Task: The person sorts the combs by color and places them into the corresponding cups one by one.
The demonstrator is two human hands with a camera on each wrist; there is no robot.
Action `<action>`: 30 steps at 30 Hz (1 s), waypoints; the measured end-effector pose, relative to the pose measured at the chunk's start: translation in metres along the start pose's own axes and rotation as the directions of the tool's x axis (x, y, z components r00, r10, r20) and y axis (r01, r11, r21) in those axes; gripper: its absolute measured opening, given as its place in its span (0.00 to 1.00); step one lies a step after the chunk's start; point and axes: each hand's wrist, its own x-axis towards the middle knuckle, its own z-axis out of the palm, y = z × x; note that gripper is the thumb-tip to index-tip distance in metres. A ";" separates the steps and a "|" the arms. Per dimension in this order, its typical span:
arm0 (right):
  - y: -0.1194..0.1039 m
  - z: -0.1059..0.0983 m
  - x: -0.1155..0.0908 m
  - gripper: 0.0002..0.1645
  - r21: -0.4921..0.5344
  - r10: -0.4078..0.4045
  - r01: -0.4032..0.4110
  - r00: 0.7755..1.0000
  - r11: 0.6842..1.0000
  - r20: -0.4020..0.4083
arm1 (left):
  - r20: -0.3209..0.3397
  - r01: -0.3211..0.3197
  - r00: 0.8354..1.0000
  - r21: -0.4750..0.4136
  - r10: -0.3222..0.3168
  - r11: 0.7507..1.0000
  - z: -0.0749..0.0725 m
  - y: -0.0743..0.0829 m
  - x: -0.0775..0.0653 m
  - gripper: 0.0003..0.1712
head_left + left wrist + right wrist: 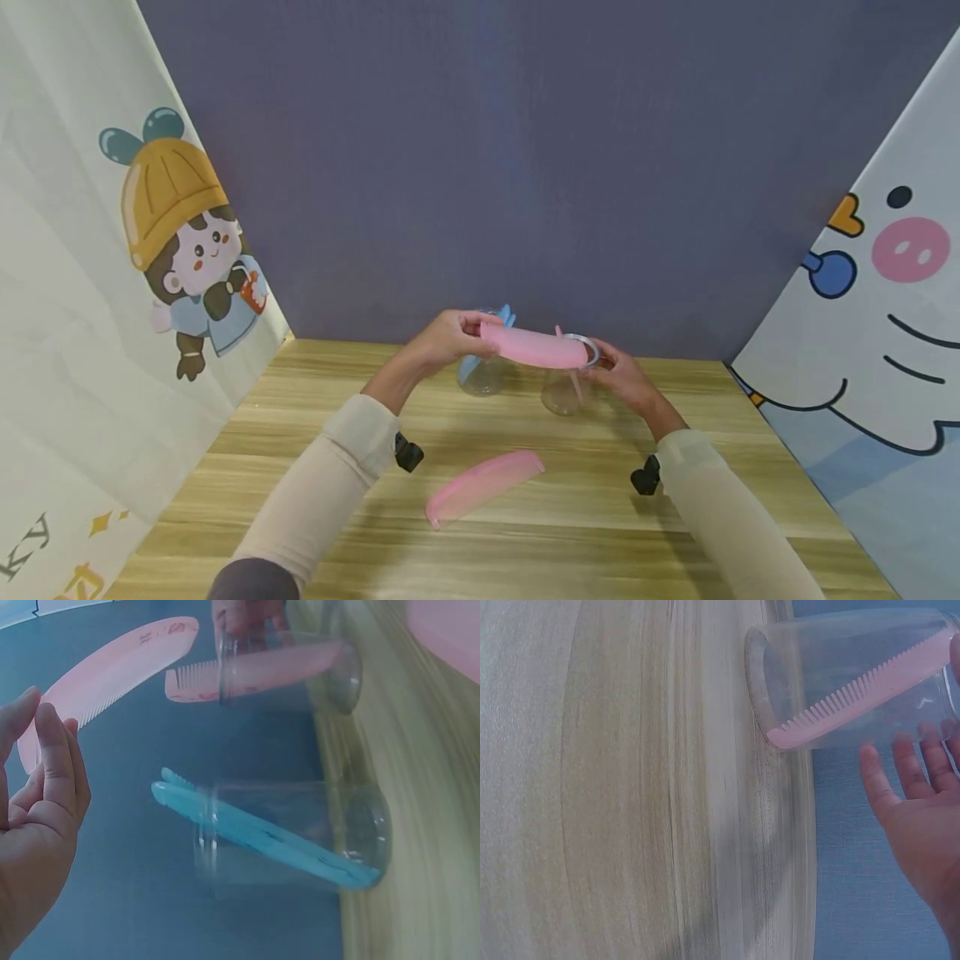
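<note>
My left hand (pixel 448 337) pinches one end of a pink comb (pixel 534 346), which is held level above the table, its far end overlapping the right cup's rim in the head view. My right hand (pixel 622 375) holds a clear cup (pixel 840 645) near its rim, fingers on one side and thumb on the other. Inside this cup leans another pink comb (pixel 862 690), its end sticking out of the top. To the left stands a second clear cup (pixel 300 799) with blue combs (pixel 270 832) slanting in it, their ends above the rim.
A third pink comb (pixel 483 486) lies on the wooden table (pixel 600 533), between the forearms. Behind the cups rises a dark grey panel (pixel 480 167). Printed white sheets flank the table at left (pixel 67 333) and right (pixel 825 358).
</note>
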 end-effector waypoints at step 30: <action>0.003 -0.001 0.003 0.44 -0.038 -0.012 0.011 1.000 0.999 -0.028 | -0.137 0.016 0.990 -0.121 -0.032 0.993 0.046 0.027 0.049 0.25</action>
